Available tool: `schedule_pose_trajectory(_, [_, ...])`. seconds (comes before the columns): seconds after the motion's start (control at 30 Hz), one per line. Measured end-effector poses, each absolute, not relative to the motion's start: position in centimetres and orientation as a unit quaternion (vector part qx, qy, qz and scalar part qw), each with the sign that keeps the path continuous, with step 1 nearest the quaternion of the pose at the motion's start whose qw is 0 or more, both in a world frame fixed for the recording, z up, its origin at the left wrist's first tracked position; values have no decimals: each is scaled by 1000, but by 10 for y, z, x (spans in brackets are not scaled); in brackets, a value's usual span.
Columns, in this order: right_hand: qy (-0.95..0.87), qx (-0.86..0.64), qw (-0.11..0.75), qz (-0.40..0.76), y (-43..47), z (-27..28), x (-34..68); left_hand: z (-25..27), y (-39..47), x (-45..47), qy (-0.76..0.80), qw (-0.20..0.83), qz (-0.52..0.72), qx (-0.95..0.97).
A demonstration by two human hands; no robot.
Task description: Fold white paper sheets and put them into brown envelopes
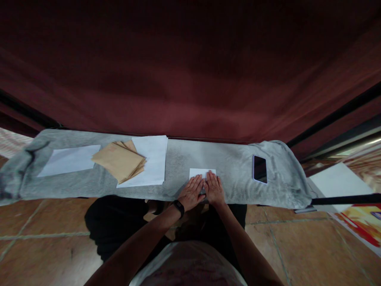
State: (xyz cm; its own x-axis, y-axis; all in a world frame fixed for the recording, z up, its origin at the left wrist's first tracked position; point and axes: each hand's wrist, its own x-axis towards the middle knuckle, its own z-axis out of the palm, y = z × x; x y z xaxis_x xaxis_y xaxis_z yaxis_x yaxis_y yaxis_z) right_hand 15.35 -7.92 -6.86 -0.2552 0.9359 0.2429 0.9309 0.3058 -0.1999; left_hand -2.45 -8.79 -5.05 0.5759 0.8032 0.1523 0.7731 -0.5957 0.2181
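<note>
A small white sheet of paper, perhaps folded, lies on the grey cloth in front of me. Both palms face down over it and cover most of it. My left hand, with a black band on the wrist, rests flat on the paper's left part, fingers stretched forward. Beside it, my right hand presses flat on the right part, its fingers also stretched out. The two thumbs come close together between the hands. Whatever lies beneath the palms is hidden.
Left of my hands are a stack of white paper, brown envelopes partly on it, and another white sheet. A phone lies to the right. Grey cloth covers the narrow surface; a dark red curtain hangs behind.
</note>
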Motion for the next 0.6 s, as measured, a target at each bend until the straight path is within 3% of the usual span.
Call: schedule_pose_trajectory(0.6, [-779, -598, 185, -34, -80, -81, 160, -57, -53, -9, 509, 60, 136, 848])
